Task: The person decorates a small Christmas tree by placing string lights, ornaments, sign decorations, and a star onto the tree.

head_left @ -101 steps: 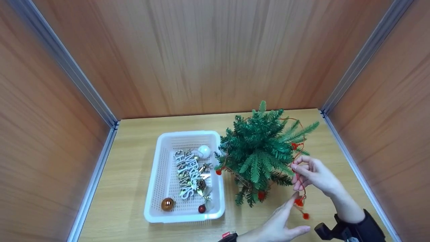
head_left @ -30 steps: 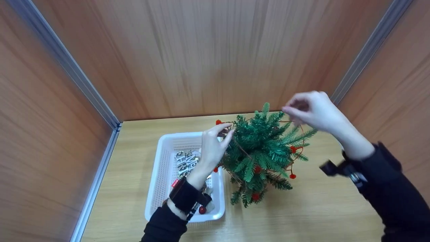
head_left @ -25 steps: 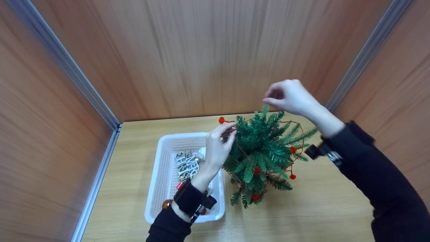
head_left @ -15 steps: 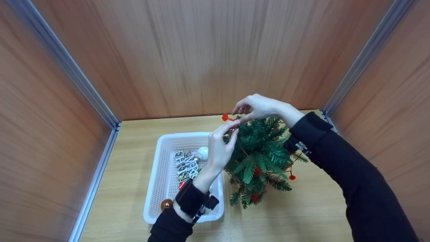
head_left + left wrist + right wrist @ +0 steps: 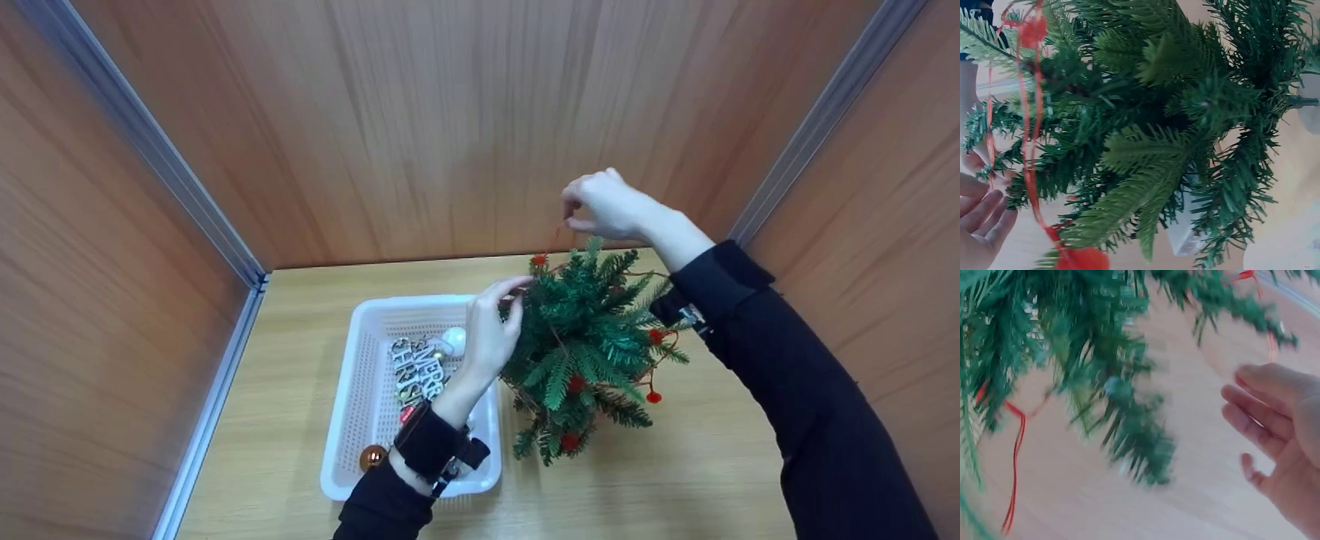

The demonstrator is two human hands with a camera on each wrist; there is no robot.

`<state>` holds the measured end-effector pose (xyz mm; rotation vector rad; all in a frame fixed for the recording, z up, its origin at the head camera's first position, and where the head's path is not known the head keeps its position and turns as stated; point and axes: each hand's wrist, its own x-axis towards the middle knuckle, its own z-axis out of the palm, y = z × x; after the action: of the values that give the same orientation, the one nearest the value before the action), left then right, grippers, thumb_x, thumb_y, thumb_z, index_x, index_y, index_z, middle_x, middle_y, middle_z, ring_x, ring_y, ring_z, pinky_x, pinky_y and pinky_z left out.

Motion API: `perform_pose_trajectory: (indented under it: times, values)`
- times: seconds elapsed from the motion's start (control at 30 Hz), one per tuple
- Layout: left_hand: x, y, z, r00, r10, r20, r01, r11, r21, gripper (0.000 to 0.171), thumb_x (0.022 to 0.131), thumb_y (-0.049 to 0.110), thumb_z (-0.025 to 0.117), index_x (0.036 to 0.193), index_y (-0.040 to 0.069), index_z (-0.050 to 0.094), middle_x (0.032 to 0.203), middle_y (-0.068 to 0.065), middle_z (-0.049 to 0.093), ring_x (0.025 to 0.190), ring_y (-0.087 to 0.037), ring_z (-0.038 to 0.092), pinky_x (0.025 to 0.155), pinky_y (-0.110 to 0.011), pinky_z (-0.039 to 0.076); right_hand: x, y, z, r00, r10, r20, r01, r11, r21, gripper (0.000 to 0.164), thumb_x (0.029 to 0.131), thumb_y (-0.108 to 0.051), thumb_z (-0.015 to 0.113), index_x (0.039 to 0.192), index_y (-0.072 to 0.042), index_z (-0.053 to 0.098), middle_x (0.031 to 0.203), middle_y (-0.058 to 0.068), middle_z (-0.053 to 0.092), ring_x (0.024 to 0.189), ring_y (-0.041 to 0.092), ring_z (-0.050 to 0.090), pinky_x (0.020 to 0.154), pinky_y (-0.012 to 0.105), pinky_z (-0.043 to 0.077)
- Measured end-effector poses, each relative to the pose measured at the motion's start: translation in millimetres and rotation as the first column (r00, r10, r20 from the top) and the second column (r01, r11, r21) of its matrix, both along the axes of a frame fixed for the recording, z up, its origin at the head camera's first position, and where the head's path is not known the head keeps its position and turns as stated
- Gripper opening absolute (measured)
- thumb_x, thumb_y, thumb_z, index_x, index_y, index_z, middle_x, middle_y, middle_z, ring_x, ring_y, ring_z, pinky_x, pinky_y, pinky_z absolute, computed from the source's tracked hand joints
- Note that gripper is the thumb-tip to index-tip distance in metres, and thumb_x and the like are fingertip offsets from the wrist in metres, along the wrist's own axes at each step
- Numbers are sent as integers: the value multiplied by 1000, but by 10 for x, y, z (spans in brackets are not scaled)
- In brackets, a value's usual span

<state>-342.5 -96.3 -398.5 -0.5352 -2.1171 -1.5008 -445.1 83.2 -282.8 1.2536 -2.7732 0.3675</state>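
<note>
A small green artificial Christmas tree (image 5: 585, 352) stands right of centre, with a red pom-pom garland (image 5: 654, 337) strung round it. My right hand (image 5: 611, 206) is above the tree's top and pinches the garland's thin red cord, lifting it; one pom-pom (image 5: 538, 260) hangs just below. At the tree's left side my left hand (image 5: 487, 334) has bent fingers right at the upper branches. In the left wrist view a stretch of red cord (image 5: 991, 124) runs to that hand's fingertips; I cannot tell whether they grip it.
A white perforated basket (image 5: 341, 375) stands left of the tree, partly under my left arm. It holds silver MERRY CHRISTMAS letters (image 5: 420, 367), a white ball (image 5: 454, 341) and a bronze ball (image 5: 372, 457). Wooden panels (image 5: 465, 135) enclose the table on three sides.
My right hand came across from the tree's right side, met my left hand at the upper left, then rose with the garland's cord. The rear pom-pom shifted right. My left hand moved only slightly.
</note>
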Motion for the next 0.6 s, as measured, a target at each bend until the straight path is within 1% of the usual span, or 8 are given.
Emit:
perform_pose_trajectory:
  times: [0.03, 0.13, 0.17, 0.2, 0.33, 0.43, 0.5, 0.6]
  values:
    - [-4, 1, -6, 1000, 1, 23, -1, 1000, 0, 19, 85, -3, 53, 101, -2, 63, 96, -10, 64, 85, -17, 60, 70, -23, 49, 4, 26, 11, 1000, 8, -10, -9, 999, -40, 5, 83, -7, 59, 81, -3, 62, 81, 7, 63, 77, 23, 57, 75, 40, 40]
    - [-20, 11, -3, 994, -14, 111, 10, 999, 33, 19, 90, 6, 49, 101, -1, 63, 95, -8, 64, 82, -16, 59, 68, -23, 49, 22, 70, 21, 1000, 27, 6, -25, 988, -153, 7, 85, -7, 58, 83, -2, 61, 76, 7, 63, 67, 17, 57, 63, 32, 47]
    - [-31, 19, 4, 990, -20, 141, 14, 999, 44, 21, 91, 9, 48, 101, -1, 63, 95, -7, 64, 81, -16, 59, 67, -23, 48, 28, 74, 20, 999, 28, 18, -24, 984, -178, 7, 85, -8, 59, 83, -2, 63, 76, 7, 64, 65, 16, 57, 59, 30, 48]
    - [-43, 26, 12, 985, -25, 172, 16, 998, 55, 22, 92, 12, 48, 101, -1, 63, 94, -7, 64, 79, -16, 58, 67, -23, 48, 35, 77, 20, 1000, 19, 23, -14, 983, -185, 8, 84, -10, 61, 83, -3, 64, 76, 7, 64, 64, 15, 57, 59, 30, 48]
    - [-146, 62, 67, 959, -29, 283, 1, 995, 98, 24, 90, 18, 51, 95, -1, 66, 85, -7, 65, 73, -14, 57, 63, -23, 47, 36, 70, -8, 995, -92, 26, 94, 987, -132, 10, 81, -13, 65, 84, -6, 70, 78, 6, 66, 65, 16, 60, 60, 32, 50]
    - [-265, 74, 129, 937, -13, 349, -32, 992, 123, 25, 86, 23, 58, 87, 0, 68, 77, -6, 64, 69, -13, 55, 61, -22, 45, 29, 59, -53, 981, -188, 38, 190, 980, -52, 12, 80, -15, 65, 86, -7, 71, 82, 7, 67, 69, 18, 61, 63, 34, 51]
    - [-344, 68, 171, 925, 0, 381, -44, 993, 108, 25, 82, 25, 64, 83, 0, 66, 73, -4, 62, 66, -13, 54, 60, -22, 44, 24, 50, -86, 971, -237, 42, 237, 972, 0, 13, 81, -16, 65, 87, -8, 71, 84, 7, 67, 70, 18, 61, 63, 35, 50]
    - [-438, 44, 222, 923, -3, 385, -9, 1000, 30, 24, 77, 21, 70, 85, 0, 61, 72, -5, 58, 65, -13, 52, 58, -20, 43, 24, 41, -118, 958, -283, 41, 281, 958, 49, 14, 80, -19, 65, 87, -9, 72, 83, 6, 67, 69, 18, 61, 60, 35, 50]
